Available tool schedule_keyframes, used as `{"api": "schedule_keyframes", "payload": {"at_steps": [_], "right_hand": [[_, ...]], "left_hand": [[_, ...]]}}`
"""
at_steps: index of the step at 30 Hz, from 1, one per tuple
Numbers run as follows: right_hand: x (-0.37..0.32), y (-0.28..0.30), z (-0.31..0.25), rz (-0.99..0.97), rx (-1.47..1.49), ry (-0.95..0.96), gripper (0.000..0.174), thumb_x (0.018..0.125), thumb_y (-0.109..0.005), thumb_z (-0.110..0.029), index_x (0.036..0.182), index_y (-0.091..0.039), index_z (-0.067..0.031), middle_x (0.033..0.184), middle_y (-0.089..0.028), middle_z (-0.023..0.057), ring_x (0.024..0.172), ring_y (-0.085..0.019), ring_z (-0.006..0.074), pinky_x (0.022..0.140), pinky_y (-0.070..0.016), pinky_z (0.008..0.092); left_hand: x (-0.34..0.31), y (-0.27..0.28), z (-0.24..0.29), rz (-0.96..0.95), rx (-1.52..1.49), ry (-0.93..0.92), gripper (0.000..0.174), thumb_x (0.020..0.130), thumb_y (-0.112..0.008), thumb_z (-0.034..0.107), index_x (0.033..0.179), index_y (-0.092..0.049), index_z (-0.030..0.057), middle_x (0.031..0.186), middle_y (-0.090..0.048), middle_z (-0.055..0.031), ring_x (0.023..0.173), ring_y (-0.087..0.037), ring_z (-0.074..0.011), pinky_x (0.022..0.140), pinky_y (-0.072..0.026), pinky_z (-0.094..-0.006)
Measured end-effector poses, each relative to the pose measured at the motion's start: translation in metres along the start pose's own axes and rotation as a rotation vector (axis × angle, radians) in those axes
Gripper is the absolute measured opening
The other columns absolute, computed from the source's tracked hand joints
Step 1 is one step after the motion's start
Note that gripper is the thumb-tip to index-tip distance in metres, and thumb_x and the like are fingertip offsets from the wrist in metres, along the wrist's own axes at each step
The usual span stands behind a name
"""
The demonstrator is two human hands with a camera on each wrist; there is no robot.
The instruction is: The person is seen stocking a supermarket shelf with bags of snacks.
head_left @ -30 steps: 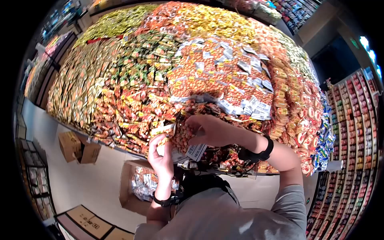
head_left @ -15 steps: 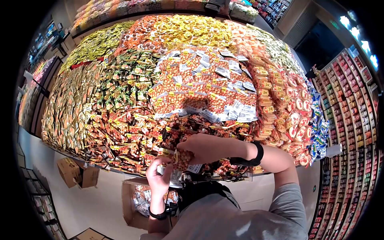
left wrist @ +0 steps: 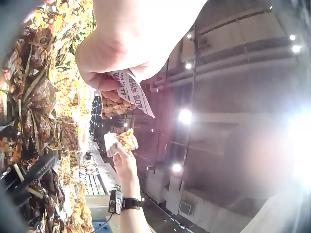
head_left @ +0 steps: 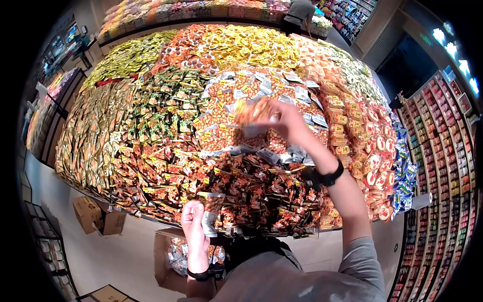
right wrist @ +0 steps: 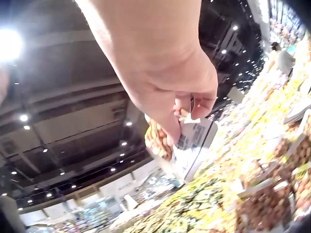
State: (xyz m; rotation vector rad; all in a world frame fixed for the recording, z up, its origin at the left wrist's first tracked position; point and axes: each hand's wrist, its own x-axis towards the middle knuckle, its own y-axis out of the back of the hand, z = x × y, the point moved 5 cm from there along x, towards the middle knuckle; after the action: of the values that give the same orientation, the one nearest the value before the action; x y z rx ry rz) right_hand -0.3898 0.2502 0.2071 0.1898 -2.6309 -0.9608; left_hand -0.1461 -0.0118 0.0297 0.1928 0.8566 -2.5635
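My left hand (head_left: 195,224) pinches a packet of nuts (head_left: 213,203) near the display's front edge. In the left wrist view that packet (left wrist: 116,108) has a printed white side, and part of it is hidden by the fingers. My right hand (head_left: 289,122) is out over the pile of nut packets (head_left: 221,133), gripping another nut packet (head_left: 255,111) that is blurred. Seen from the right wrist, thumb and fingers pinch this packet (right wrist: 193,145), whose white printed back faces the camera. Dark-wrapped snack packets (head_left: 251,194) lie between the two hands.
Sections of other wrapped snacks surround the nut pile, with biscuit-like packs (head_left: 337,126) on the right and green packets (head_left: 166,100) on the left. An open carton of packets (head_left: 163,259) stands on the floor below. Another person (head_left: 300,15) is at the far side.
The hands were together over nut packets at the front edge. Since then my right hand has moved forward over the nut pile with one packet, while my left stays near the edge with another.
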Motion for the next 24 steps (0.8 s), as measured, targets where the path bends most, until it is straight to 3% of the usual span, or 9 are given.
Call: {"api": "schedule_keyframes", "payload": {"at_steps": [3,5,8,11,15,16,21,23,24], "right_hand": [[0.064,0.002,0.108,0.223,0.09,0.034,0.028,0.081,-0.077,-0.015,0.1,-0.065,0.003,0.091,-0.072,0.0131,0.078,-0.068,0.0204,0.071,-0.0523,0.0353],[0.081,-0.006,0.147,0.236,0.156,-0.144,0.029,0.08,-0.077,-0.013,0.1,-0.065,0.0026,0.084,-0.07,0.0122,0.074,-0.066,0.021,0.069,-0.0517,0.0364],[0.092,-0.026,0.186,0.257,0.078,-0.139,0.025,0.076,-0.078,-0.012,0.091,-0.064,0.0022,0.075,-0.066,0.0088,0.067,-0.061,0.0175,0.065,-0.0498,0.0353],[0.092,-0.047,0.208,0.079,-0.005,-0.271,0.024,0.074,-0.079,-0.013,0.083,-0.063,0.0022,0.074,-0.065,0.0088,0.067,-0.06,0.0175,0.064,-0.0485,0.0362],[0.085,-0.049,0.194,-0.095,0.045,-0.453,0.032,0.074,-0.082,-0.02,0.071,-0.058,0.0021,0.067,-0.059,0.0073,0.063,-0.056,0.0174,0.061,-0.0466,0.0369],[0.09,-0.049,0.193,-0.144,-0.101,-0.41,0.03,0.085,-0.075,-0.024,0.072,-0.061,-0.001,0.063,-0.064,0.0075,0.057,-0.062,0.0154,0.054,-0.0482,0.0316],[0.091,-0.046,0.184,-0.031,-0.207,-0.326,0.042,0.089,-0.069,-0.033,0.064,-0.063,0.0008,0.056,-0.063,0.0106,0.052,-0.062,0.0187,0.055,-0.0496,0.0342],[0.091,-0.046,0.184,0.001,-0.265,-0.288,0.036,0.087,-0.071,-0.027,0.066,-0.065,0.0013,0.057,-0.063,0.0116,0.051,-0.061,0.0213,0.056,-0.0498,0.0362],[0.089,-0.047,0.182,0.002,-0.28,-0.323,0.031,0.084,-0.074,-0.022,0.068,-0.066,0.003,0.064,-0.065,0.0184,0.06,-0.065,0.0284,0.061,-0.0514,0.0398]], "left_hand": [[-0.005,0.005,0.001,0.027,-0.008,0.01,0.004,0.094,-0.064,0.007,0.096,-0.061,0.0088,0.077,-0.053,0.007,0.068,-0.05,-0.0015,0.059,-0.0409,-0.018],[-0.01,0.012,-0.002,0.05,0.004,0.019,0.004,0.094,-0.064,0.008,0.095,-0.06,0.0084,0.077,-0.053,0.0069,0.067,-0.05,-0.0016,0.059,-0.0417,-0.0186],[-0.019,0.019,-0.001,0.096,0.019,0.02,0.002,0.095,-0.062,0.007,0.095,-0.06,0.0077,0.078,-0.054,0.0054,0.065,-0.051,-0.0023,0.057,-0.0436,-0.0186],[-0.025,0.027,-0.002,0.12,0.013,0.032,0.002,0.095,-0.062,0.008,0.096,-0.061,0.0078,0.078,-0.054,0.005,0.065,-0.052,-0.0028,0.057,-0.0447,-0.0187],[-0.026,0.028,-0.005,0.121,0.001,0.078,0.004,0.095,-0.062,0.009,0.098,-0.061,0.0081,0.079,-0.056,0.0044,0.067,-0.055,-0.0033,0.057,-0.0457,-0.0189],[-0.025,0.025,-0.005,0.117,0.0,0.078,0.004,0.095,-0.062,0.009,0.098,-0.061,0.0081,0.079,-0.056,0.0044,0.067,-0.055,-0.0033,0.057,-0.0457,-0.0189],[-0.02,0.017,-0.01,0.118,-0.008,0.095,0.006,0.094,-0.063,0.009,0.1,-0.061,0.0079,0.08,-0.056,0.0041,0.066,-0.055,-0.0038,0.057,-0.0462,-0.0193],[-0.019,0.013,-0.01,0.095,-0.009,0.11,0.007,0.094,-0.064,0.009,0.1,-0.061,0.0078,0.079,-0.056,0.0043,0.067,-0.055,-0.0036,0.058,-0.0463,-0.0192],[-0.019,0.01,-0.01,0.078,-0.011,0.124,0.007,0.094,-0.064,0.008,0.1,-0.062,0.0076,0.079,-0.055,0.0046,0.068,-0.055,-0.0035,0.059,-0.0463,-0.0192]]}}
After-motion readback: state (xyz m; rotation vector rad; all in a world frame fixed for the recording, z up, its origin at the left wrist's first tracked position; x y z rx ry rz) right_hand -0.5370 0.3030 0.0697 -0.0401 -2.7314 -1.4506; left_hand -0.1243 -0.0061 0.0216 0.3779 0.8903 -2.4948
